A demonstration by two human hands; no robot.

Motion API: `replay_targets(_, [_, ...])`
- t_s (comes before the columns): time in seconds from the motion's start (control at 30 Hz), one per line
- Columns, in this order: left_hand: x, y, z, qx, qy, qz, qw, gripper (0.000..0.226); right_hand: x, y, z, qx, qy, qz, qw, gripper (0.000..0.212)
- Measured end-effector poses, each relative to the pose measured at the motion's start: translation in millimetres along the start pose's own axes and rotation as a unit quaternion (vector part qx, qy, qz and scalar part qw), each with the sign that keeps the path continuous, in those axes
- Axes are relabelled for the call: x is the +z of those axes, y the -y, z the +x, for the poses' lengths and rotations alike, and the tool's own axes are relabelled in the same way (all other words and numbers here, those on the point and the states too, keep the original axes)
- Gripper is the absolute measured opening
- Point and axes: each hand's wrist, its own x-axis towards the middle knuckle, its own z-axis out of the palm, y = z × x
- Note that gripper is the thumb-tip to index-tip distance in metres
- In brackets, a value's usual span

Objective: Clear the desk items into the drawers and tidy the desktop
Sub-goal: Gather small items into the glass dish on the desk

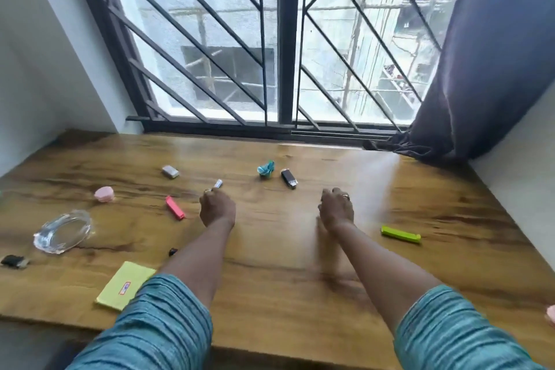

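Pinching white cylinder, left hand, right hand loose

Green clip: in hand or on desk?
On the desk. The long green plastic clip lies flat on the wooden desktop, apart from the right hand, which does not touch it.

Both forearms reach over the surface.
Left hand curls its fingers against a small white tube; right hand hovers loosely curled, holding nothing.
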Motion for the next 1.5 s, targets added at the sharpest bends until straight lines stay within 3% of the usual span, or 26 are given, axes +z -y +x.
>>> replay_targets(0.17, [9, -12, 36, -0.030, -0.024, 0.041, 0.998, 0.032, 7, 2, 35, 0.001, 0.030, -0.039, 0.999, 0.033])
replay_targets(0.37, [16, -11, 54, 0.007, -0.025, 0.067, 0.997, 0.038, 15, 13, 48, -0.007, 0.051, -0.073, 0.996, 0.034])
replay_targets(0.57, [-1, -3, 51, 0.009, -0.013, 0.034, 0.999, 0.033, 25, 60, 38, -0.077, -0.024, -0.004, 0.997, 0.033])
replay_targets(0.7, [-25, 19, 54, -0.009, -0.016, 0.001, 1.000, 0.030, 37, 115, 25, -0.156, -0.023, 0.037, 0.987, 0.031])
replay_targets(0.9, [-96, 76, 73, -0.013, -0.055, 0.031, 0.998, 0.029, 61, 230, -10, -0.209, 0.025, 0.127, 0.969, 0.021])
replay_targets(1.13, [-189, 152, 117, -0.057, -0.092, 0.070, 0.992, 0.031, 88, 375, -57, -0.167, 0.115, 0.286, 0.936, 0.015])
replay_targets(1.3, [-226, 189, 149, -0.056, -0.068, 0.117, 0.989, 0.030, 107, 450, -81, -0.151, 0.160, 0.310, 0.925, 0.016])
replay_targets(1.5, [-225, 219, 171, -0.005, -0.032, 0.191, 0.981, 0.020, 133, 487, -100, -0.130, 0.165, 0.285, 0.935, 0.013])
